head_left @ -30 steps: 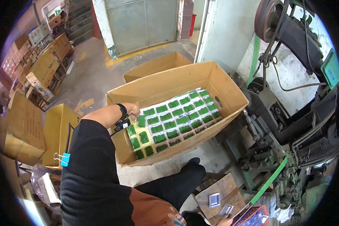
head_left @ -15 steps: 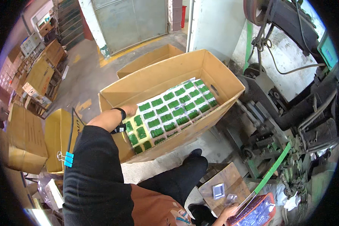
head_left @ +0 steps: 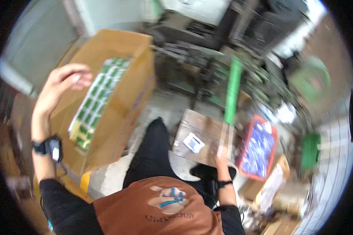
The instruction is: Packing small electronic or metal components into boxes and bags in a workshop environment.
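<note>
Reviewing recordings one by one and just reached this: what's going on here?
A person works between an open cardboard box and a wooden board. Their left hand hovers half-curled above the box, nothing visible in it; rows of green pieces lie inside. Their right hand is at the board's lower edge, near the pale end of a green bar; blur hides its grip. A white-rimmed piece lies on the board; a red basket of bluish plastic items stands to its right.

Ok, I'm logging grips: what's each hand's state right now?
Left hand: open, fingers loosely curled, nothing visible in it.
Right hand: too blurred to tell if it holds anything.
</note>
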`<state>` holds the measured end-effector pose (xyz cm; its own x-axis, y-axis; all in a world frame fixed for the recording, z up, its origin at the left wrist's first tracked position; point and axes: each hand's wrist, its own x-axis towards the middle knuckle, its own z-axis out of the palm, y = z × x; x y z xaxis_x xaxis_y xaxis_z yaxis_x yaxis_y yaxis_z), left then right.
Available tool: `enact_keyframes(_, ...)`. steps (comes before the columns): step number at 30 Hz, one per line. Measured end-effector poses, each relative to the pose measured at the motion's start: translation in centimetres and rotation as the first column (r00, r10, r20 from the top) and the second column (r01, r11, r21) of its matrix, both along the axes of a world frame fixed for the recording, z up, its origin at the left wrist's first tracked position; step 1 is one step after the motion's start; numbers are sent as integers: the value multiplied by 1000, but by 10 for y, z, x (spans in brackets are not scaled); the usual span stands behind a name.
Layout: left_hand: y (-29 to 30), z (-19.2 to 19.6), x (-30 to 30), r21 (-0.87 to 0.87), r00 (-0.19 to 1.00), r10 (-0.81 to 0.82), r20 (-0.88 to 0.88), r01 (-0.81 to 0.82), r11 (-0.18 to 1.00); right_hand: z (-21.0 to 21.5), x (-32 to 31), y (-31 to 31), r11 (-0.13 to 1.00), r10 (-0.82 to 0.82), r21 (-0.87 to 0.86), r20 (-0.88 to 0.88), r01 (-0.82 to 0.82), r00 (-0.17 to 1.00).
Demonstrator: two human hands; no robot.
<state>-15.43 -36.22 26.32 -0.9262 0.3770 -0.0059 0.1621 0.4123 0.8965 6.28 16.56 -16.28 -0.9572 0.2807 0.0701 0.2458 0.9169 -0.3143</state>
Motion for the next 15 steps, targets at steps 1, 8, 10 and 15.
enact_keyframes(1,22,5,4,9,990,-141,2,141,990,-36,6,18,994,-38,110,129,23,991)
enact_keyframes(8,189,-20,39,345,895,-441,68,393,852,57,19,-17,957,-278,116,116,265,954)
enact_keyframes(10,225,-40,48,385,866,-492,91,425,819,67,20,-18,948,-314,84,86,308,945)
enact_keyframes(15,250,-136,51,411,666,-638,386,495,766,76,23,-17,936,-352,54,59,349,934)
